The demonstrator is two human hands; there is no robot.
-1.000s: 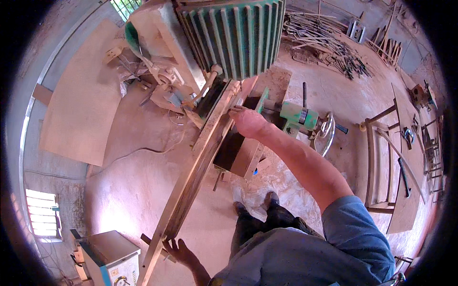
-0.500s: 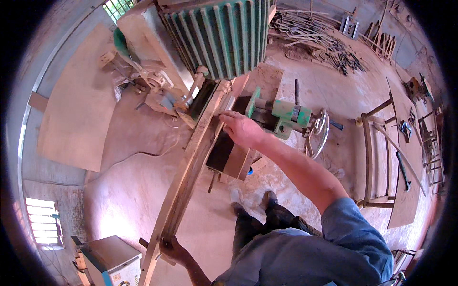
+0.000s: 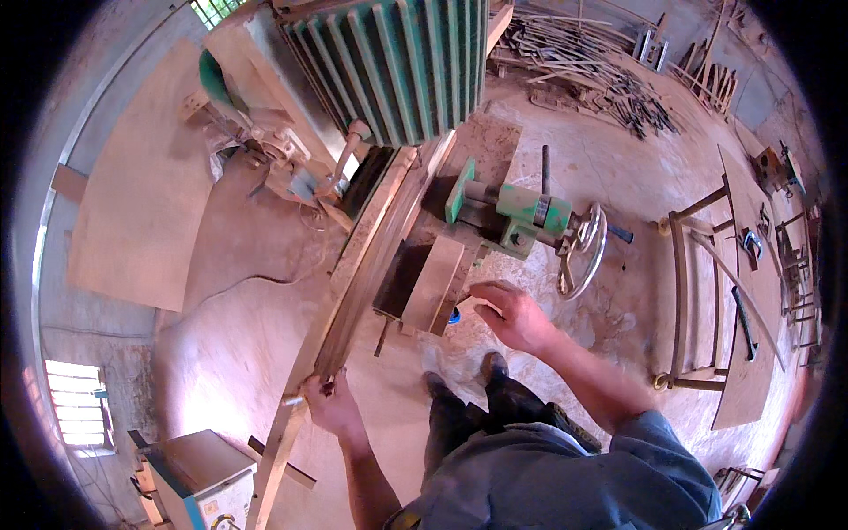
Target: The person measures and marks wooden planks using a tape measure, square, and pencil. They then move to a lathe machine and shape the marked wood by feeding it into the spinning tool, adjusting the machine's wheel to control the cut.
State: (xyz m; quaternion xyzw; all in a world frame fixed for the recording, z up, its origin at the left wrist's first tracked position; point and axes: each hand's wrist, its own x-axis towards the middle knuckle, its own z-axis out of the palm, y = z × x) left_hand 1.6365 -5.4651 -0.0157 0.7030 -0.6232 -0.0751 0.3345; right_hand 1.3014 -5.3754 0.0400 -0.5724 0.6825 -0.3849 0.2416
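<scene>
A long pale wooden beam (image 3: 300,393) slants from the lower left up to the green ribbed machine housing (image 3: 389,75). Along its right side lie long brown wooden strips (image 3: 375,265), running in under the housing. At their near end is my left hand (image 3: 334,411), its fingers curled against the strip ends. A small whitish piece (image 3: 293,400) shows beside that hand on the beam; its kind is unclear. My right hand (image 3: 517,320) hovers off the strips with nothing in it, fingers stretched and thumb apart, near a wooden block (image 3: 435,278) and below the green clamp unit (image 3: 521,212).
A metal handwheel (image 3: 587,252) sticks out at the clamp's right. At lower left stands a white cabinet (image 3: 208,486). A large board (image 3: 141,194) leans on the left. To the right is a wooden frame (image 3: 685,300); thin wood offcuts (image 3: 583,66) are heaped at the back.
My right hand has let go of the strips and drawn back toward me, to the right. My left hand has moved up along the beam, and the strips' near end has moved forward.
</scene>
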